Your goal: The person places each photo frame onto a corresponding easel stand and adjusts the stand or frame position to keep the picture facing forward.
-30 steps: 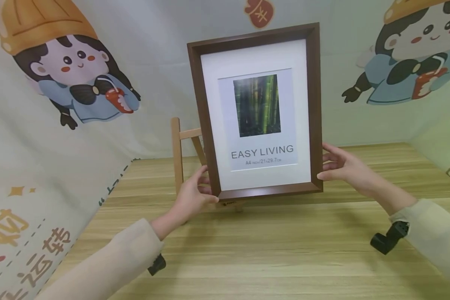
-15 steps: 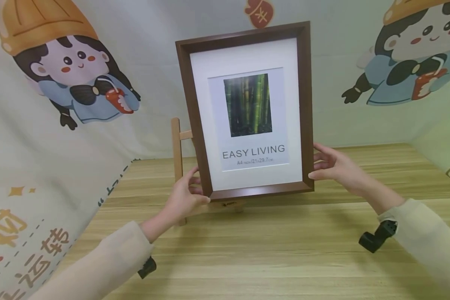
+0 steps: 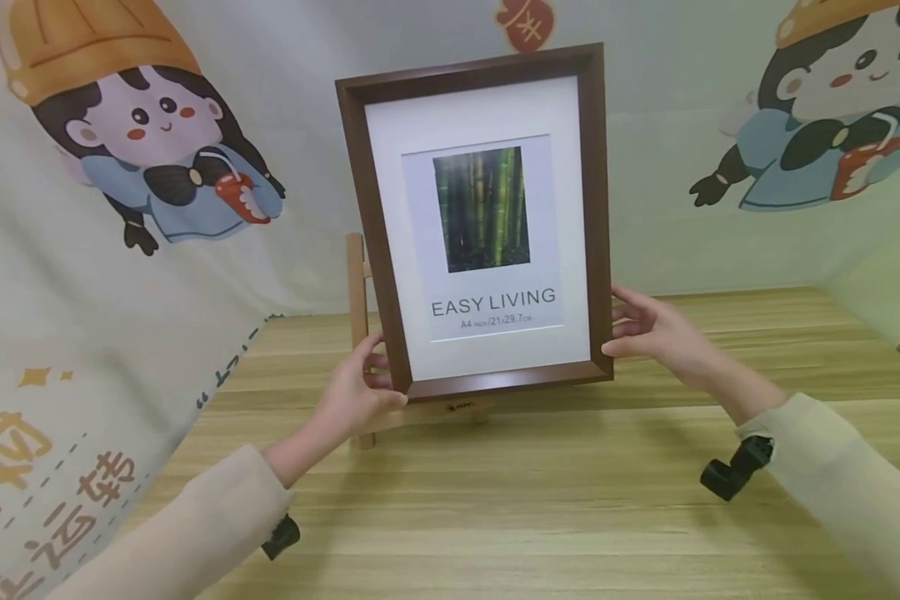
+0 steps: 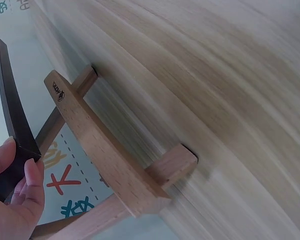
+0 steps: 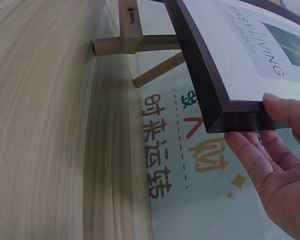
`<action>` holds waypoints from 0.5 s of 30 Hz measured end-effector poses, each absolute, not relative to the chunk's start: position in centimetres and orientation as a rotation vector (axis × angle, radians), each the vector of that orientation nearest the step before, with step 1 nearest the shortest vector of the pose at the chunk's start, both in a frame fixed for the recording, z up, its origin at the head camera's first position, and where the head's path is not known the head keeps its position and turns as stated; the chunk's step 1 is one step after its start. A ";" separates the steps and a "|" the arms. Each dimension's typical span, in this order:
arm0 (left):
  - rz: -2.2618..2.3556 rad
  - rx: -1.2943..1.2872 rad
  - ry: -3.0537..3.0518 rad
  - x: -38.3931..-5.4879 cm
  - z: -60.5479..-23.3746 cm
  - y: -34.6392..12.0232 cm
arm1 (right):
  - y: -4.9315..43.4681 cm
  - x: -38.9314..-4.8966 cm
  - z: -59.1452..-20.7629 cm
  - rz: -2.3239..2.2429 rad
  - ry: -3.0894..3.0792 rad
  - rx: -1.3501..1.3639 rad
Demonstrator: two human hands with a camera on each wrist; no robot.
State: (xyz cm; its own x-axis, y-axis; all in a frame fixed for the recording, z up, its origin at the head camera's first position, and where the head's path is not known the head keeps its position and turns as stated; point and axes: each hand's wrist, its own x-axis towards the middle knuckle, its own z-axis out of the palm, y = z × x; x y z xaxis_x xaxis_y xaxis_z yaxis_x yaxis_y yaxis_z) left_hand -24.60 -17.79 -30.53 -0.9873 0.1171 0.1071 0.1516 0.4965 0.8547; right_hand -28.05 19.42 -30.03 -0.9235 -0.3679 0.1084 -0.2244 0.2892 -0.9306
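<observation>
A brown picture frame (image 3: 598,217) with a white mat and a bamboo picture is held up between both hands, slightly tilted in the head view. My left hand (image 3: 348,390) grips its lower left corner, thumb in front and fingers behind. On the opposite side my right hand (image 3: 663,337) pinches the lower right edge between thumb and fingers. Behind the frame stands a wooden easel (image 3: 357,292), mostly hidden in the head view. The left wrist view shows the easel's ledge (image 4: 100,145) and feet, with the frame's lower edge apart from the ledge.
The easel stands on a wood-grain table (image 3: 540,500). A pale cloth (image 3: 307,167) printed with cartoon figures and lettering hangs behind and at the sides. A black wrist camera (image 3: 735,471) sits under the right sleeve.
Both hands have carried the picture frame leftward, so it covers more of the easel in the head view. Both hands keep their hold on it.
</observation>
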 end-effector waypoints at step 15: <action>-1.423 -0.152 -2.744 -24.1 -30.2 -19.6 | 17.4 -29.1 -30.5 -1.724 2.371 -0.612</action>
